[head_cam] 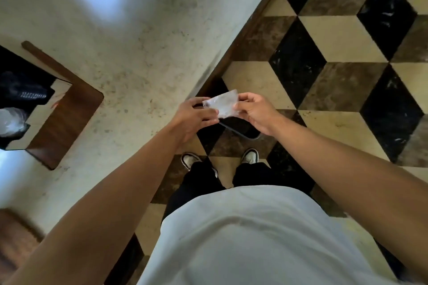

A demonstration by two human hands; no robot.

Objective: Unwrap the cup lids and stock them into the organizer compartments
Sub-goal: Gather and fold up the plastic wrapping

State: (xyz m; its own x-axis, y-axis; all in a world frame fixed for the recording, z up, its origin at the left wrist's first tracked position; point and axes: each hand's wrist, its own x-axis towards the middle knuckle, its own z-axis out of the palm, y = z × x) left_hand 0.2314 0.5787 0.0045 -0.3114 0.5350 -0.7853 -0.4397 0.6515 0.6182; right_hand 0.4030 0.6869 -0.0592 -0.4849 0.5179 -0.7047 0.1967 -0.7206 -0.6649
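The person stands beside a pale, speckled tabletop (139, 30) and looks down at the two hands. Both hands hold one small piece of clear plastic wrap (221, 102) between them, in the air over the edge of the tabletop and the floor. The left hand (196, 117) pinches the left end of the wrap with its fingers (209, 114) curled on it. The right hand (254, 111) grasps the right end, the thumb and fingers closed on the plastic. Whether a lid is inside the wrap cannot be told; it looks thin and crumpled.

Just under the hands, on the checkered floor (335, 41), there is a dark container (240, 128) with a thin rim; its inside is black and I cannot see what it holds.

At the far left, on the tabletop, stands a wooden organizer (69, 118). Its compartments are dark; one holds something clear and shiny (11, 122), maybe plastic, but it is too blurred to name.
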